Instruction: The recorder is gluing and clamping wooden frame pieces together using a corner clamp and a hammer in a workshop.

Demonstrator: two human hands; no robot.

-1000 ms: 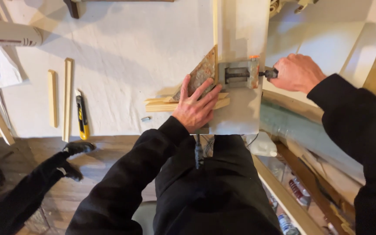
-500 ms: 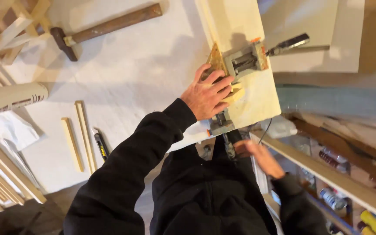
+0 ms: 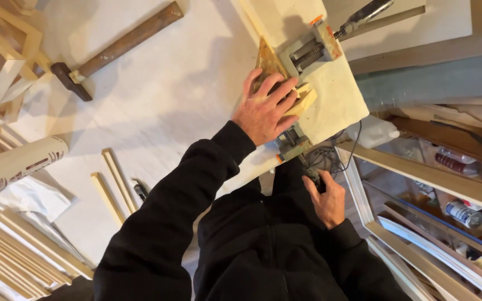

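Both hands are working at the corner clamp (image 3: 299,89), well apart from each other: the left hand (image 3: 264,108) is lying flat with fingers spread, pressing down on the wooden pieces (image 3: 303,100) in the clamp, while the right hand (image 3: 326,198) is reaching below the bench edge and closing its fingers around the handle of the clamp's near screw (image 3: 292,142).

Spreading out from the clamp, a white-covered workbench (image 3: 185,95) is taking up most of the view. Right of the clamp, open shelves (image 3: 447,184) are holding cans and long mouldings. Far left of it, bundles of pale wooden strips (image 3: 12,256) are lying stacked. Up and left of the clamp, a hammer (image 3: 112,47) with a wooden handle is resting on the bench. Left of the clamp, near the bench edge, a cartridge tube (image 3: 15,164) is lying on its side, and two short strips (image 3: 112,187) are lying closer in.

The clamp itself is sitting on a pale board (image 3: 336,106), grey metal with orange ends, two threaded screws standing at right angles and a triangular block (image 3: 266,58) in its corner.
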